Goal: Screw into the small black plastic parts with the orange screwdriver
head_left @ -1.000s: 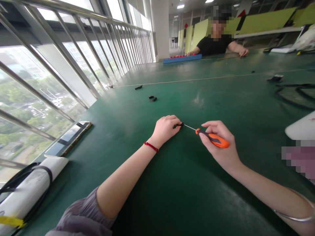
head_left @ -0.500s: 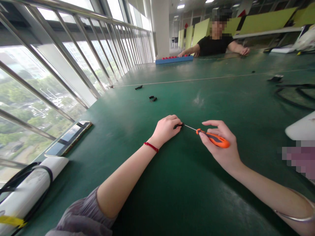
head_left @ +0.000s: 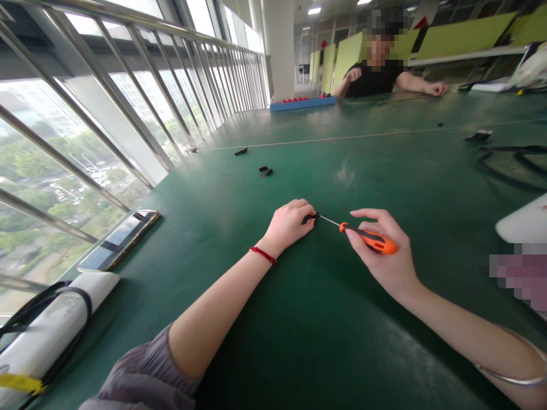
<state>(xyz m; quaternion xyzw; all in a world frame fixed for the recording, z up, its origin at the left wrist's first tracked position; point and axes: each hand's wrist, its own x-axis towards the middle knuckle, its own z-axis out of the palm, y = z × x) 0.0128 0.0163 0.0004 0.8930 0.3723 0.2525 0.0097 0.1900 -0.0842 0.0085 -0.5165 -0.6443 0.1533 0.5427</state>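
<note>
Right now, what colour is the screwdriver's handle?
The handle is orange and dark grey, clearest in the head view.

Left hand holds a black part, right hand an orange screwdriver.

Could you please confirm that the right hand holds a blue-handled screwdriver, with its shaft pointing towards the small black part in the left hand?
Not quite: the handle is orange and dark grey, not blue, as the head view shows. The right hand does hold the screwdriver, with its shaft pointing towards the small black part in the left hand.
</note>
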